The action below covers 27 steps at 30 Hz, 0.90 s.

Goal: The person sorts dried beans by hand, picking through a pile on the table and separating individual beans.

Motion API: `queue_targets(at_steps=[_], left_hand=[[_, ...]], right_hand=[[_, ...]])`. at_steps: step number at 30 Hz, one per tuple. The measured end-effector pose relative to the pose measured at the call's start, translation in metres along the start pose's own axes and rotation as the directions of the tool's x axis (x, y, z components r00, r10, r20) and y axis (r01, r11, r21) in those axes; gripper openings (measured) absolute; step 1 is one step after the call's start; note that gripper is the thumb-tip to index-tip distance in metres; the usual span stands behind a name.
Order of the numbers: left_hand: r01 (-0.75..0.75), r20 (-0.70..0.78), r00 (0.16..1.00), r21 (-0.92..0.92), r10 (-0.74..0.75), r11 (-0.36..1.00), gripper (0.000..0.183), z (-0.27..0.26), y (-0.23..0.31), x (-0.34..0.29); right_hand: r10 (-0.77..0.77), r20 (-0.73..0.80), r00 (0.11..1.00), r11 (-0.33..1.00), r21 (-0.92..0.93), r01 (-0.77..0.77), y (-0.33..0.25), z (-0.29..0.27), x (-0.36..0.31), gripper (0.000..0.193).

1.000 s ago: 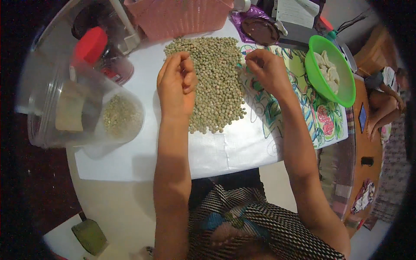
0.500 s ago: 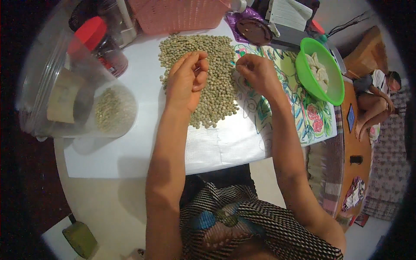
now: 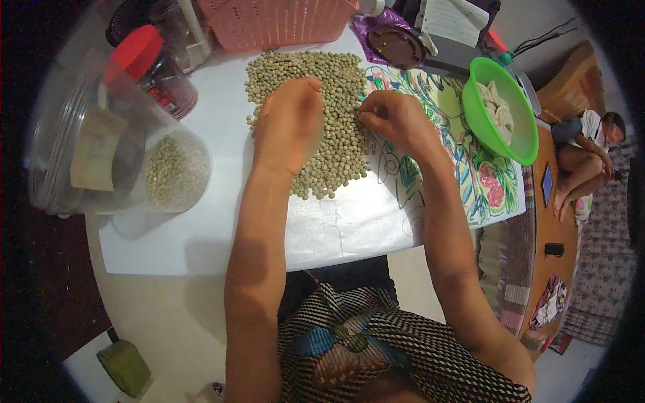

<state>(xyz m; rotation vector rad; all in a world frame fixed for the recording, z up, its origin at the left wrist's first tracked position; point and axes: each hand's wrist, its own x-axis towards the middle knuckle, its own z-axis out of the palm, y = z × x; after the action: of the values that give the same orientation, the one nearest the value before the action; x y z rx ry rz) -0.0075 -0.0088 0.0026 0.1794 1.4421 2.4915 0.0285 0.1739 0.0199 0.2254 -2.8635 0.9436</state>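
A layer of dried green peas (image 3: 339, 124) is spread on the white cloth of the table. My left hand (image 3: 290, 124) is over the left part of the peas, with its fingers curled inward and blurred by motion, so its grip does not show. At the right edge of the peas, my right hand (image 3: 396, 121) has thumb and forefinger pinched together. Anything between those fingertips is too small or hidden to name. To the left, a large clear plastic jar (image 3: 127, 144) lies on its side with more peas (image 3: 176, 168) in its bottom.
Behind the peas stands a pink plastic basket (image 3: 279, 25). A red-lidded jar (image 3: 158, 74) is at the back left. On the right, a green bowl (image 3: 527, 144) holds pale pieces, beside a brown round lid (image 3: 396, 47). Another person (image 3: 588, 148) sits at the far right.
My left hand has turned, its fingers now smeared by motion over the peas. My right hand has shifted slightly left and down to the edge of the peas.
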Motion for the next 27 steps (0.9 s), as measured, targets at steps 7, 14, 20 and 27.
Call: queue_targets(at_steps=[7, 14, 20, 27], left_hand=[[0.07, -0.026, 0.997, -0.093, -0.073, 0.993, 0.015, 0.01, 0.0, -0.004], [0.17, 0.112, 0.983, -0.254, -0.146, 0.952, 0.016, 0.001, 0.0, -0.005], [-0.109, 0.075, 0.993, 0.307, 0.09, 0.945, 0.018, 0.008, -0.012, -0.003], [0.19, 0.12, 0.975, 0.006, -0.189, 0.982, 0.026, 0.028, -0.012, -0.014]], right_hand=[[-0.009, 0.003, 1.0, 0.996, -0.088, 0.009, 0.0, 0.006, -0.002, 0.012], [-0.068, -0.007, 0.998, 0.995, -0.075, 0.068, 0.0, 0.007, -0.001, 0.012], [0.093, -0.282, 0.955, 0.924, 0.382, 0.023, -0.002, 0.001, 0.0, 0.01], [-0.038, -0.313, 0.949, 0.713, 0.657, 0.245, -0.02, 0.008, 0.001, 0.013]])
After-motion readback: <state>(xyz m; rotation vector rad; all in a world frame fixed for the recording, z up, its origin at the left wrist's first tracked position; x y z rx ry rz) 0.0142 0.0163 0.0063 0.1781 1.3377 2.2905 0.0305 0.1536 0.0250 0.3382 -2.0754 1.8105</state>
